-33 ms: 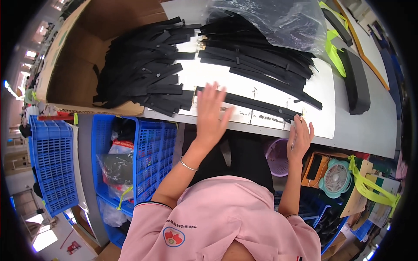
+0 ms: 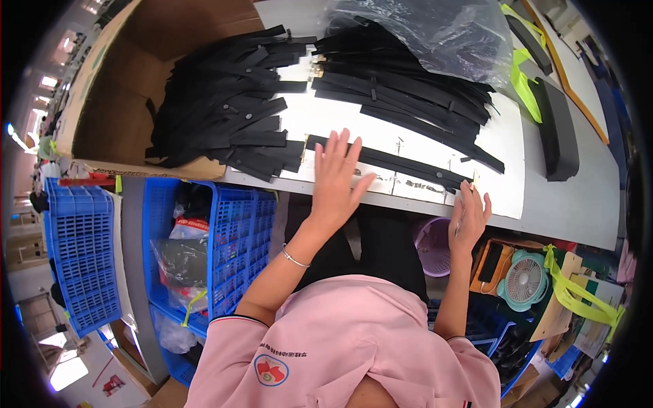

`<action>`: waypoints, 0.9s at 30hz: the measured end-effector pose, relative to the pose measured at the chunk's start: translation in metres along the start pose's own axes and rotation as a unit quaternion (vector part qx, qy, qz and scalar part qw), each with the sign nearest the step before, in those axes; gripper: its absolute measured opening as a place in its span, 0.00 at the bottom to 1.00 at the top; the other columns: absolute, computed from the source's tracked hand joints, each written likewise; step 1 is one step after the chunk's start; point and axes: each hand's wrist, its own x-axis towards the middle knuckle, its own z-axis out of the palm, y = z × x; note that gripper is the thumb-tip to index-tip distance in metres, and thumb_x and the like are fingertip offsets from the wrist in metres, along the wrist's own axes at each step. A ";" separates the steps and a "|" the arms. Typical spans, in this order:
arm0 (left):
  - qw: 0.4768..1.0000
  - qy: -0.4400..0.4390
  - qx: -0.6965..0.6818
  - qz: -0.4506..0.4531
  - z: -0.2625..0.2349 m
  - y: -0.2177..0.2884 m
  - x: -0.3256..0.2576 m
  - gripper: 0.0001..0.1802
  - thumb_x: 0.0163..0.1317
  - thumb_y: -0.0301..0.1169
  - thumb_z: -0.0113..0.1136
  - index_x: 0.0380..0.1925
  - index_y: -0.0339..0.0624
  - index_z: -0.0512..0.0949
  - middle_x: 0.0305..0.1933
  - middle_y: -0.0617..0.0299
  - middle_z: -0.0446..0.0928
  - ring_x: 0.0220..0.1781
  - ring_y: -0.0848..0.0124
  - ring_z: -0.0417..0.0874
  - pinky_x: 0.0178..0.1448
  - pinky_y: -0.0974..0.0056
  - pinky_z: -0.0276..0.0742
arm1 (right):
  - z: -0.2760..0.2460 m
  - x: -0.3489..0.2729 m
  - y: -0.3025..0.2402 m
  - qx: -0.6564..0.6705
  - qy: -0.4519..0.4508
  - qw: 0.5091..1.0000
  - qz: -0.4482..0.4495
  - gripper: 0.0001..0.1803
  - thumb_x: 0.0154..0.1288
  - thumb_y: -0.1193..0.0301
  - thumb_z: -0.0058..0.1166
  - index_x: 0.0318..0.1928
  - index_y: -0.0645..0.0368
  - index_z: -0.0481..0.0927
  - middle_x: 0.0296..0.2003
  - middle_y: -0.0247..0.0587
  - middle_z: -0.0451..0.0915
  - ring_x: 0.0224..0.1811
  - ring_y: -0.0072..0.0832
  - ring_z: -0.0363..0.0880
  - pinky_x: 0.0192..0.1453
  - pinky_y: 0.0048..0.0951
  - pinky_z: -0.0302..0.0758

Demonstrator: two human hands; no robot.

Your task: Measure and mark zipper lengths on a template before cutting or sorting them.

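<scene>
My left hand [image 2: 335, 178] lies open, fingers stretched, over the left part of a single black fabric strap [image 2: 408, 162]. The strap runs along a white board [image 2: 500, 197] near the table's front edge and carries a small round stud toward its right end. At that end rests my right hand [image 2: 469, 216], its fingers partly curled. A small shiny thing shows on its inner side, too hidden to name. Beyond the strap lies a layered bundle of black straps [image 2: 408, 95]. To the left, a heap of black straps with round studs [image 2: 224, 102] spills from a cardboard box [image 2: 109, 129].
Clear plastic sheeting [image 2: 442, 41] covers the back of the table. A black block-shaped thing [image 2: 556, 132] and yellow-green ribbon [image 2: 524, 81] lie at right. Below stand blue crates [image 2: 238, 228], a purple basket [image 2: 433, 248] and a small teal fan [image 2: 524, 279].
My left hand has slid slightly to the right along the strap. The right hand stays at the strap's right end.
</scene>
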 end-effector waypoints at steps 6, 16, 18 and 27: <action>0.992 -0.113 0.010 -0.058 0.004 -0.013 -0.016 0.39 0.71 0.44 0.64 0.75 0.35 0.65 0.82 0.44 0.58 0.85 0.49 0.54 0.84 0.34 0.38 | 0.004 -0.001 0.002 -0.027 0.005 1.000 -0.006 0.20 0.69 0.82 0.59 0.60 0.58 0.81 0.57 0.41 0.85 0.64 0.37 0.81 0.79 0.48 0.60; 0.990 -0.085 0.063 -0.097 -0.016 -0.032 -0.037 0.43 0.69 0.49 0.65 0.76 0.36 0.64 0.81 0.50 0.62 0.86 0.52 0.55 0.82 0.29 0.35 | 0.000 0.007 -0.005 -0.042 -0.010 0.999 -0.015 0.19 0.71 0.81 0.58 0.61 0.59 0.81 0.56 0.42 0.85 0.63 0.36 0.82 0.79 0.47 0.59; 0.991 -0.075 0.057 -0.094 -0.014 -0.036 -0.038 0.44 0.68 0.50 0.67 0.77 0.37 0.64 0.82 0.51 0.61 0.86 0.53 0.54 0.83 0.31 0.34 | -0.001 0.009 -0.009 -0.022 -0.007 1.000 0.019 0.18 0.72 0.81 0.57 0.61 0.59 0.81 0.56 0.43 0.86 0.62 0.36 0.82 0.79 0.48 0.59; 0.995 -0.039 0.053 -0.069 -0.008 -0.041 -0.040 0.44 0.65 0.50 0.69 0.75 0.38 0.67 0.80 0.52 0.65 0.84 0.53 0.59 0.83 0.35 0.38 | 0.021 0.078 -0.125 0.429 -0.127 0.867 0.218 0.12 0.79 0.71 0.52 0.50 0.64 0.87 0.42 0.39 0.86 0.40 0.23 0.79 0.50 0.25 0.75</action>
